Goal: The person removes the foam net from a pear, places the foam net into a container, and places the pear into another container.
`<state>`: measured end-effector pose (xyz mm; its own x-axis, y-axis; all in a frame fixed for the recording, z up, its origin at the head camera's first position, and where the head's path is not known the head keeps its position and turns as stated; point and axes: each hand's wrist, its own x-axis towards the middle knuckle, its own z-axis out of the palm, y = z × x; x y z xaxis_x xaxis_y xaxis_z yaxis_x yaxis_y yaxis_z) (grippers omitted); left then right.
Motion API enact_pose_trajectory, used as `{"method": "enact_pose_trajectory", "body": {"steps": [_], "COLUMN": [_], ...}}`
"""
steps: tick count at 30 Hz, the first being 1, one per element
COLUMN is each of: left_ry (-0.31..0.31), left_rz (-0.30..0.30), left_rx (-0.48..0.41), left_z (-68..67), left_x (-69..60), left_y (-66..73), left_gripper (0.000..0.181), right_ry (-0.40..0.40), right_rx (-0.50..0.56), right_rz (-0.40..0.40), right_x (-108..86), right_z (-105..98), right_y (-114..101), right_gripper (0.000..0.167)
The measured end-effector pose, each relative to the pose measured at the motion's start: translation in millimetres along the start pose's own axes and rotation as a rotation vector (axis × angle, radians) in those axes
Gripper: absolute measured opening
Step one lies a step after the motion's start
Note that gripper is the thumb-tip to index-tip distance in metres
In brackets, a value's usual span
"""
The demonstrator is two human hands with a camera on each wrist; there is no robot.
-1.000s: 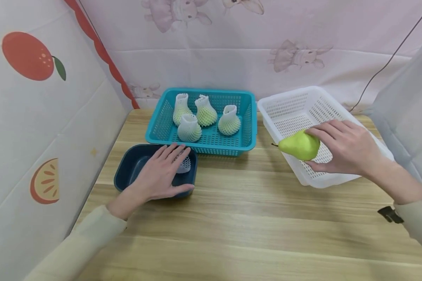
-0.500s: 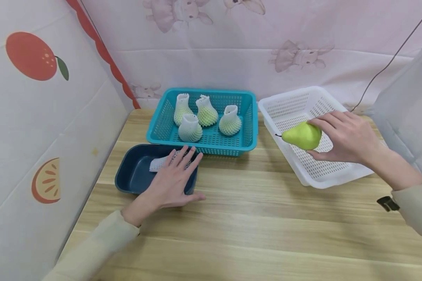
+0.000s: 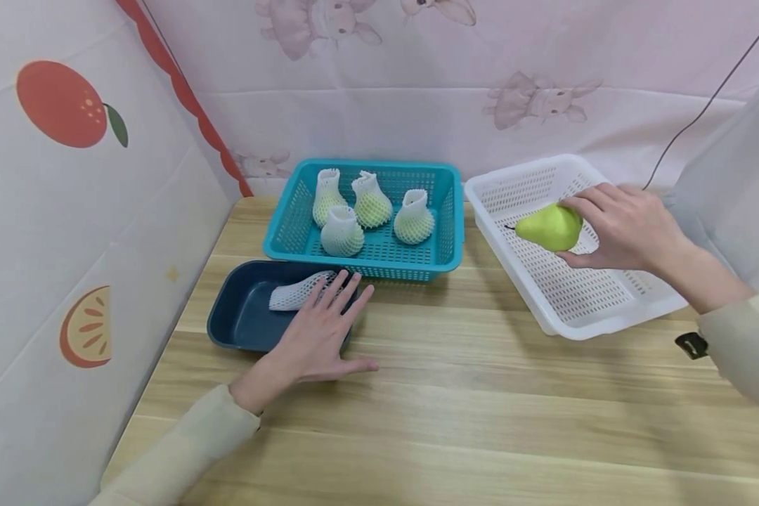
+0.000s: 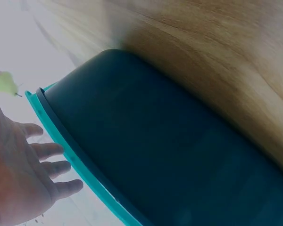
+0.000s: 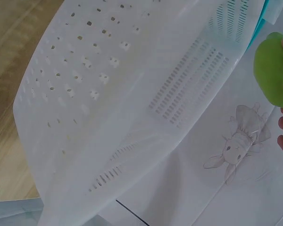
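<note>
A green pear (image 3: 552, 228) with a dark stem is held by my right hand (image 3: 629, 228), thumb below and fingers above, over the white basket (image 3: 553, 320). The right wrist view shows the pear (image 5: 274, 70) at its right edge, partly cut off. My left hand (image 3: 316, 337) hovers with spread fingers over the right side of the dark blue tub (image 3: 218, 320), holding nothing. Inside that tub lies a white foam net sleeve (image 3: 291, 295), partly hidden behind my fingers. In the left wrist view the left hand (image 4: 23, 174) appears palm-side beside the tub's outer wall (image 4: 146, 122).
Behind the tub stands a teal basket (image 3: 443, 266) with several pears in foam nets, such as one net-wrapped pear (image 3: 413, 218) at the right. Everything rests on a wooden table (image 3: 455, 422). Printed cloth (image 3: 405, 126) lines the back and sides.
My left hand has drawn right and toward me, uncovering the foam net in the tub. The right hand, still gripping the pear, has shifted slightly away and right over the white basket.
</note>
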<state>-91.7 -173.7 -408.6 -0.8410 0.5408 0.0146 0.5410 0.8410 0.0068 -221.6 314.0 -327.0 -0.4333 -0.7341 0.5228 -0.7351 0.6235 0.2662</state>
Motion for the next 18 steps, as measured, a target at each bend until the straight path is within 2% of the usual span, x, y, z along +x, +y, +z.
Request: {"method": "enact_pose_trajectory", "body": {"steps": [6,12,18], "left_ry": [0.009,0.010,0.009], "left_rz": [0.001,-0.003,-0.003], "left_rx": [0.009,0.011,0.013], "left_z": [0.6,1.9,2.9], "left_x": [0.7,0.2,-1.9], "left_y": [0.4,0.6,0.6], "left_gripper": [0.119,0.118,0.117], "right_ry": [-0.070,-0.184,-0.306], "right_rx": [0.021,0.032,0.017], "right_rz": [0.016,0.048,0.083], "right_x": [2.2,7.1,16.1], "right_z": [7.2,12.5,23.0], "right_y": [14.1,25.6,30.6], "right_gripper": [0.104,0.079,0.082]}}
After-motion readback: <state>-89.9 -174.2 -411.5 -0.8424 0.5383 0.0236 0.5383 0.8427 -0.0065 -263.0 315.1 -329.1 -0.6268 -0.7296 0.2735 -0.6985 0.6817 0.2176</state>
